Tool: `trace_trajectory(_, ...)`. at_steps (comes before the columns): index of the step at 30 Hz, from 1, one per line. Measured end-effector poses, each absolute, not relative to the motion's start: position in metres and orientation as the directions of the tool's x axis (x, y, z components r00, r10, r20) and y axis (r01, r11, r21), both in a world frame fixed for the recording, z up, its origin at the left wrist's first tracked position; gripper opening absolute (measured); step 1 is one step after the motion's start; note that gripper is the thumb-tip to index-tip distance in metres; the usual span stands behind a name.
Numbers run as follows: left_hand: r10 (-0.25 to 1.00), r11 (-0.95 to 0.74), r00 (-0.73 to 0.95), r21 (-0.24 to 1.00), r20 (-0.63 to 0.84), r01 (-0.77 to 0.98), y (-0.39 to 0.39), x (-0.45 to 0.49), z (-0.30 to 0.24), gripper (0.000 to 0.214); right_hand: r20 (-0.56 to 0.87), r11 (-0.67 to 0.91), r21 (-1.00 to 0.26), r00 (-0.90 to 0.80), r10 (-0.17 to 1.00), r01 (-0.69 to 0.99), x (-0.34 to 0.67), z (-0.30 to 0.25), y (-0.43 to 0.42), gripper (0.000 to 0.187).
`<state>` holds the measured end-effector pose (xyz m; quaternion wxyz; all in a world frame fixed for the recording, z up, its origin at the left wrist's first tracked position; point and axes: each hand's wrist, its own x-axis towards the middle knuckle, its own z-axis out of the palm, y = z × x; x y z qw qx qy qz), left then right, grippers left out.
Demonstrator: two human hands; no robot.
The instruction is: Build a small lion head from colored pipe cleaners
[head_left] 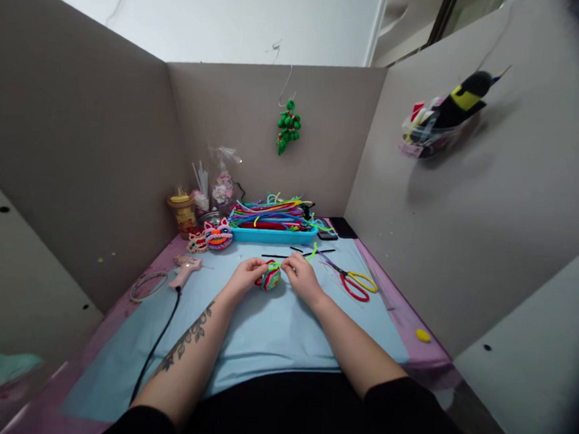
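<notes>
My left hand is closed around the left edge of a small rounded pipe-cleaner figure in green, red and pink. Close by on its right, my right hand is pinched shut. A lime-green pipe cleaner shows just beyond the right knuckles and seems to run into those fingers, which partly hide it. Black pipe-cleaner pieces lie behind the hands. Scissors with one red and one yellow handle rest to the right.
A blue tray heaped with coloured pipe cleaners stands at the back. On the left are a pink glue gun with a black cord, two lion-head figures and a tan cup. Grey panels surround the table; a green ornament hangs behind.
</notes>
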<state>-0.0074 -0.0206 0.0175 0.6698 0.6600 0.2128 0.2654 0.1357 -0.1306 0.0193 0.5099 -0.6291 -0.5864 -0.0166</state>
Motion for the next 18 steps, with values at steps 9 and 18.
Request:
trace_trajectory(9, 0.657, -0.077, 0.745, 0.994, 0.112, -0.082, -0.018, -0.006, 0.013, 0.037, 0.615, 0.167, -0.587, 0.303, 0.728, 0.792, 0.147, 0.018, -0.133, 0.012)
trace_trajectory(18, 0.629, -0.004, 0.775, 0.997, 0.063, -0.077, -0.02, -0.008, 0.018, 0.037, 0.688, 0.209, -0.646, 0.441, 0.576, 0.734, 0.154, 0.025, -0.141, 0.019)
